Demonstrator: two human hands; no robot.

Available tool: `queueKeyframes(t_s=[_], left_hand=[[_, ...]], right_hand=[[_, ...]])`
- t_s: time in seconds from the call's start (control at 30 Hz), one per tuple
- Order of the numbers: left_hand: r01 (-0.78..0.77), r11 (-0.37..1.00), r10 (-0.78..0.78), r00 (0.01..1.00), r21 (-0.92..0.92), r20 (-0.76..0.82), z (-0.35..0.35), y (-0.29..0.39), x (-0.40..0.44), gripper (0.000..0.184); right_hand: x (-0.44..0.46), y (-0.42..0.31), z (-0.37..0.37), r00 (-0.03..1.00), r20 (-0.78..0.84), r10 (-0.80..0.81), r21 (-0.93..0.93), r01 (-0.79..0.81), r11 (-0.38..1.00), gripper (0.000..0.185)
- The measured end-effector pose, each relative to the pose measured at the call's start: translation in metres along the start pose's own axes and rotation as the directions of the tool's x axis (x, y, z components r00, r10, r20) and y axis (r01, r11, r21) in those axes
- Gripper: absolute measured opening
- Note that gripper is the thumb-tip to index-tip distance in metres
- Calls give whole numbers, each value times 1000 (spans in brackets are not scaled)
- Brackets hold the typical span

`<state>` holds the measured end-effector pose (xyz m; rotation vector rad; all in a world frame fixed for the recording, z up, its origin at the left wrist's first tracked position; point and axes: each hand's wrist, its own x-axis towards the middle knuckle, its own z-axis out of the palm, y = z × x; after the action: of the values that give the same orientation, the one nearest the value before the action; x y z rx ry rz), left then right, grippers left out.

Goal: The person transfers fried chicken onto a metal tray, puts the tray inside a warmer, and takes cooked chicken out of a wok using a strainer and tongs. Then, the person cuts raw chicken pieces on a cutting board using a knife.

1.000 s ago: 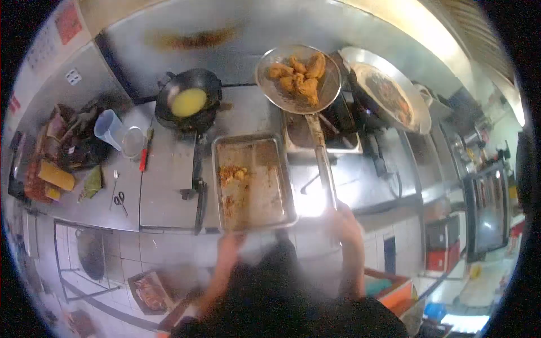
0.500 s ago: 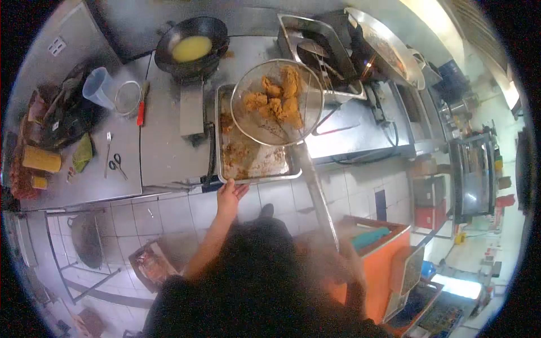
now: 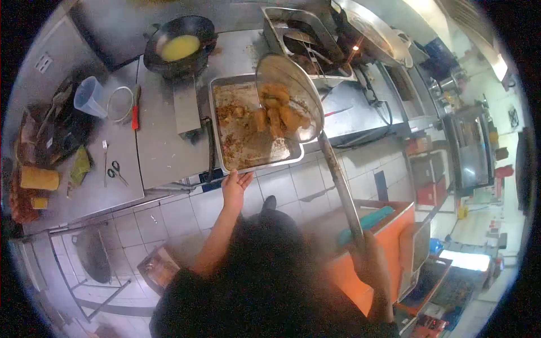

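Note:
My right hand (image 3: 367, 252) grips the long metal handle of a round mesh skimmer (image 3: 277, 69). The skimmer is tilted over a rectangular metal tray (image 3: 216, 132), its far side raised. Brown fried pieces (image 3: 275, 115) lie at its lower left and overlap the tray in view; I cannot tell whether any have touched the tray. Dark crumbs (image 3: 236, 143) cover part of the tray bottom. My left hand (image 3: 235, 185) holds the tray's near rim, thumb on top, its other fingers partly spread beside it.
A black wok (image 3: 149, 59) with yellow liquid stands behind the tray. A deep metal pan (image 3: 269, 22) holding a ladle sits at the back right, near a small flame (image 3: 355, 48). Scissors (image 3: 116, 172) and a red-handled tool (image 3: 135, 117) lie left. An orange bin (image 3: 389, 242) stands beside me.
The skimmer has gone from nearly level to tilted, and its fried pieces have slid together toward the tray. My right hand has risen with the handle. My left hand stays at the rim.

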<state>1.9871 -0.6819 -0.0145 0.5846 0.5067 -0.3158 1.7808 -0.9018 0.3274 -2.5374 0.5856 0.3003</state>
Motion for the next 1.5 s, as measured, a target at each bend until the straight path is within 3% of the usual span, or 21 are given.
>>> queueKeyframes(t_s=[0.03,0.1,0.13,0.2,0.43,0.5,0.53,0.6,0.63,0.67,0.7,0.73,0.8,0.87,0.93,1.0,1.13,1.27,1.4,1.43,1.5], left_hand=[[0,999,1,1000,-37,31,-2,-1,3,29],[4,997,1,998,-73,69,-8,-5,11,30],[13,996,-10,999,-92,37,-13,-8,16,31],[19,993,-18,1000,-114,10,-12,-8,21,32],[5,999,-2,998,-46,56,-21,-14,26,34],[21,997,-16,998,-78,63,-26,-18,27,34],[-143,965,111,982,221,153,-27,-19,26,34],[-322,817,206,938,478,280,-28,-19,26,34],[-189,951,145,972,245,185,-27,-18,27,33],[-53,998,55,992,-22,114,-25,-20,29,33],[-58,998,61,990,-28,124,-23,-18,25,33],[-3,995,14,994,-104,106,-21,-15,21,31],[43,983,-22,993,-181,118,-14,-12,23,30],[78,997,-78,997,-25,-26,-12,-12,24,32],[30,999,-30,1000,-41,8,5,-4,17,31],[-2,999,2,1000,-52,2,3,-7,9,31],[-55,997,52,997,55,50,4,-14,9,32],[-117,980,104,991,161,87,-57,-44,41,26],[-225,967,216,973,116,83,-46,-52,32,22],[-284,899,282,958,332,55,-37,-51,28,21],[-313,785,353,935,535,29,-20,-54,24,21]], right_hand=[[0,-4,0,1000,-7,7,3,-7,1000,23],[0,-10,0,984,42,176,-49,-173,984,19],[-2,-9,2,983,37,180,-47,-178,983,19],[-4,-5,6,999,10,32,-110,-31,993,20],[-6,-34,4,990,-91,108,-138,-120,983,22],[-5,-40,2,983,-102,150,-38,-154,987,22],[-4,-41,1,983,-104,151,-38,-155,987,22],[0,-43,-2,985,-142,101,6,-101,995,22],[4,-41,-1,984,-149,98,8,-98,995,22],[10,-36,-1,982,-184,48,79,-34,996,22],[18,-29,0,975,-224,-1,146,35,989,21],[31,-17,5,971,-239,-9,145,45,988,21],[65,3,12,963,-258,-81,402,183,897,20],[103,-21,-13,994,9,106,697,-82,712,23],[156,-41,-32,989,34,144,652,-131,747,25],[224,-20,-29,998,54,-17,847,-37,530,25],[356,-17,-34,988,-8,-151,880,79,468,25],[445,-29,-46,974,26,-223,888,80,452,26],[499,-39,-57,957,92,-276,892,44,449,25],[510,-37,-55,946,146,-288,928,-31,370,25],[537,-32,-52,939,161,-304,932,-43,361,27]])
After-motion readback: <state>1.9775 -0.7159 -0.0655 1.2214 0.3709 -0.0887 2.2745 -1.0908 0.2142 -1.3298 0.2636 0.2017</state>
